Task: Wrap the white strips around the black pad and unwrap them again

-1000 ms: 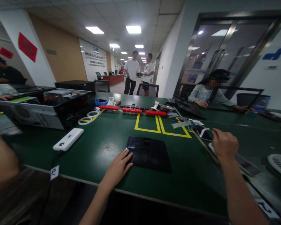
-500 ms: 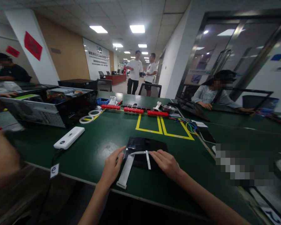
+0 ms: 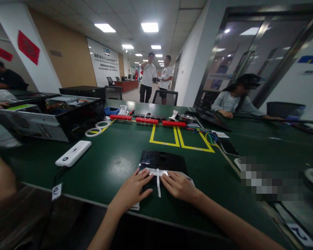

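A glossy black flat piece (image 3: 163, 160) lies on the table in front of me, its kind not clear. Across its near part runs a white flat ribbon cable (image 3: 152, 171), and a thin white strip (image 3: 159, 189) hangs from it toward me. My left hand (image 3: 133, 189) rests on the cable's left side, fingers stretched out and thumb apart. On the other side of the strip, my right hand (image 3: 179, 186) lies with its fingers flat on the cable. My left hand hides most of the cable's near end, which sticks out at the table edge.
An open computer case (image 3: 52, 118) stands at the left, with white rings (image 3: 93, 132) beside it. A white power bank (image 3: 73, 153) lies nearer. Yellow tape frames (image 3: 165, 143), red power strips (image 3: 146, 120) and a phone (image 3: 229, 147) lie beyond. A co-worker's arm (image 3: 2, 173) is at the left.
My left hand has moved right from the edge of the black piece onto the ribbon cable, covering its left part. My right hand now lies flatter, and the thin strip has shifted slightly left.
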`<state>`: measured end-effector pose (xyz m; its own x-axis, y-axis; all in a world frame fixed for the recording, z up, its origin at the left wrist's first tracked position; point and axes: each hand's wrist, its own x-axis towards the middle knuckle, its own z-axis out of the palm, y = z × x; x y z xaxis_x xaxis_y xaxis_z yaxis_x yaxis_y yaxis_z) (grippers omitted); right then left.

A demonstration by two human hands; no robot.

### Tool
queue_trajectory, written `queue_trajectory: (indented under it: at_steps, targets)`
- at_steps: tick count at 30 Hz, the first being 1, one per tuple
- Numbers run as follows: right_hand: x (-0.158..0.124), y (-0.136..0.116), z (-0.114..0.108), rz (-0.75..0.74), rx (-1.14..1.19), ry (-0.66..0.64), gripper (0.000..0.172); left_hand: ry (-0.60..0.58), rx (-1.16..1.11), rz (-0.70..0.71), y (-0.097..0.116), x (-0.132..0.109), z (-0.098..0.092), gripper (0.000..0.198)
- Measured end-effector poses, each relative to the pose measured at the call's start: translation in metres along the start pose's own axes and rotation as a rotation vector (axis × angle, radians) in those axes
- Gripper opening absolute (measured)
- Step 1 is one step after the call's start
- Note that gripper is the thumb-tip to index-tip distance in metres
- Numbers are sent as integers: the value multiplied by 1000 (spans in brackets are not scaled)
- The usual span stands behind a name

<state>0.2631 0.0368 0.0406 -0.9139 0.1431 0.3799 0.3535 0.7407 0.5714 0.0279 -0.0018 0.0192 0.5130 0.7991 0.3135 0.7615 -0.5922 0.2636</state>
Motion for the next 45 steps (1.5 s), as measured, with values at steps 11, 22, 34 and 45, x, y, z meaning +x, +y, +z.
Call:
queue_trajectory:
  at_steps: [11,22,34,45]
  targets:
    - [1,-2,7,6,-4,7,25,18,18,-19,-4,-1,9,54]
    - [-2,2,12,134,157,-96,26,22,-2,-18,-7,1,14,53]
    - [11,6,1,241,741,-499,75,71,-7,3,-8,-1,19,52]
    - [-1,15,0,168,864,-563,63,71,-23,-22,-5,-1,14,51]
